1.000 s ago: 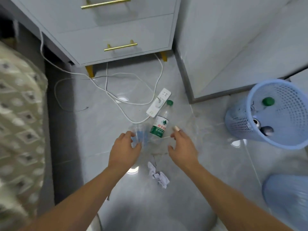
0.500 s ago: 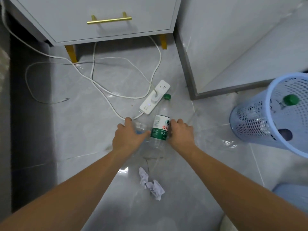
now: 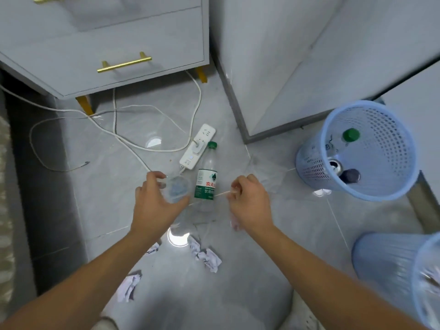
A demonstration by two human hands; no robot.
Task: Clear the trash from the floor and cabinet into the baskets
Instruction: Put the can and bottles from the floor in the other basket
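A clear plastic bottle with a green cap and green label lies on the grey tile floor between my hands. My left hand is curled around a clear plastic cup, just left of the bottle. My right hand is closed, pinching a thin pale stick that points toward the bottle. Crumpled white paper lies on the floor nearer me, with more pieces to the left. A blue mesh basket stands at the right, holding a green-capped bottle and a can.
A white power strip and its loose cables lie just beyond the bottle. A grey drawer cabinet on gold legs stands behind. A white cabinet fills the upper right. A second blue basket sits at the lower right.
My hands were pressed on either side of the bottle; now they are lifted apart, the left holding the clear cup and the right pinching the stick. The bottle stays on the floor.
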